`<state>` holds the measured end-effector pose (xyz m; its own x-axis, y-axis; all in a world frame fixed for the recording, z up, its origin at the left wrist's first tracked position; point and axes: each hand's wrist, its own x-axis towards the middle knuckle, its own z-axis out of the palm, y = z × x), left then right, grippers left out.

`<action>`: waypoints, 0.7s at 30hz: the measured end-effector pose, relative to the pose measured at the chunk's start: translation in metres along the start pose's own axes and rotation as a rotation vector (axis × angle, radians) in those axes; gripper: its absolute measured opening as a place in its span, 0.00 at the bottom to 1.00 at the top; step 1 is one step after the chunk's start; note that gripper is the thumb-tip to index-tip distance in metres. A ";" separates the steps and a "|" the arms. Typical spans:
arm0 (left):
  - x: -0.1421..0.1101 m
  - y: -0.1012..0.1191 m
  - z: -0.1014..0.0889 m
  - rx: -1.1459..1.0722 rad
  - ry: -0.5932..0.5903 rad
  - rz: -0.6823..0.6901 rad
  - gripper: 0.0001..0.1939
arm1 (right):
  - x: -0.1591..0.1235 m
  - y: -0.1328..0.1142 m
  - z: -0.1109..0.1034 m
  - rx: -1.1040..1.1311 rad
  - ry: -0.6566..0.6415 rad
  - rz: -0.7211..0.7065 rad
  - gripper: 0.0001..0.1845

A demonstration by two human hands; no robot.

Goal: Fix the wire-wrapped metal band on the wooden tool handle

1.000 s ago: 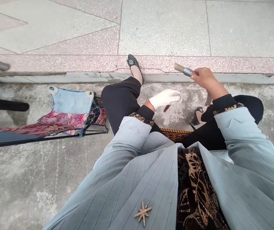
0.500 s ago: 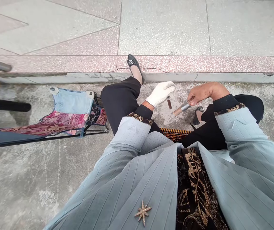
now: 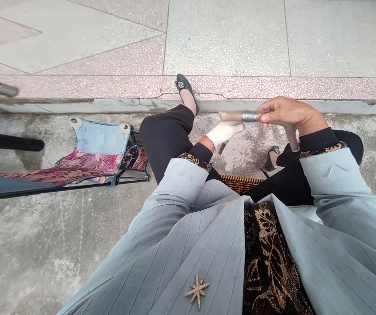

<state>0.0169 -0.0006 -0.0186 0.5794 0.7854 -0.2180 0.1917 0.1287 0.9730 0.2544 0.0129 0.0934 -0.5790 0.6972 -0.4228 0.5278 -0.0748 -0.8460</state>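
Nearest the lens, above the pale grey pinstriped jacket (image 3: 204, 245), the bare right hand (image 3: 284, 114) is curled, its fingers (image 3: 268, 111) pinching a brown rod (image 3: 235, 116) wound with a silver wire band (image 3: 250, 116), held level over the knees. Just left of it, the white-gloved left hand (image 3: 223, 133) is held low with its fingers pressed together. A small dark brown piece (image 3: 222, 148) shows beneath it, but whether that piece is gripped cannot be told. A longer tan shaft (image 3: 293, 139) juts down under the right hand, and its link to the rod cannot be made out.

A slip could be caused by the fingertip hold on the rod, with a fall on to hard ground as the likely result. The small piece could be lost if the glove's cloth gives poor purchase, and the wire band might be loosened by handling.

Beyond the black-trousered knees (image 3: 164, 135), a folding chair (image 3: 99, 153) in blue and floral fabric stands on stained, rough concrete (image 3: 43, 249) to the left. Further off, a black flat shoe (image 3: 184, 85) is rested on a pink terrazzo step (image 3: 256, 87), and pale terrazzo paving (image 3: 223, 39) is spread across the far side
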 end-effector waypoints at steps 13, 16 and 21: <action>-0.009 0.011 0.005 -0.105 -0.189 0.085 0.20 | 0.037 0.024 0.008 -0.965 0.142 0.486 0.14; -0.008 0.009 0.001 -0.022 -0.095 0.098 0.15 | 0.031 0.022 0.012 -0.969 -0.158 0.505 0.10; -0.007 0.005 -0.003 0.014 -0.009 0.077 0.12 | 0.023 0.019 0.010 -0.706 -0.496 0.375 0.11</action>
<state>0.0120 -0.0035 -0.0117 0.5997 0.7872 -0.1436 0.1575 0.0599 0.9857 0.2446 0.0204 0.0637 -0.4074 0.3201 -0.8553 0.8943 0.3298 -0.3025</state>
